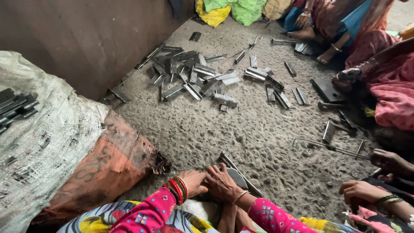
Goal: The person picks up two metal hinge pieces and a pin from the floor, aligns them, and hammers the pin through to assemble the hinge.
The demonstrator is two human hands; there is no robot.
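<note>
My left hand (193, 182), with red and green bangles at the wrist, rests low on the rough floor with its fingers curled towards my right hand (221, 183). The two hands touch. My right hand, with a thin bangle, lies over a flat grey metal piece (239, 176), next to a long metal strip (241, 174) that runs slantwise. Whatever is under the fingers is hidden. A pile of steel hinges (194, 77) lies farther off in the middle of the floor.
A woven white sack (47, 133) with an orange-brown end (112, 164) lies at the left, with dark metal parts (15, 108) on top. Another person's hands (375, 177) are at the right. More people sit at the back right. Metal rods (332, 147) and loose hinges (284, 97) are scattered about.
</note>
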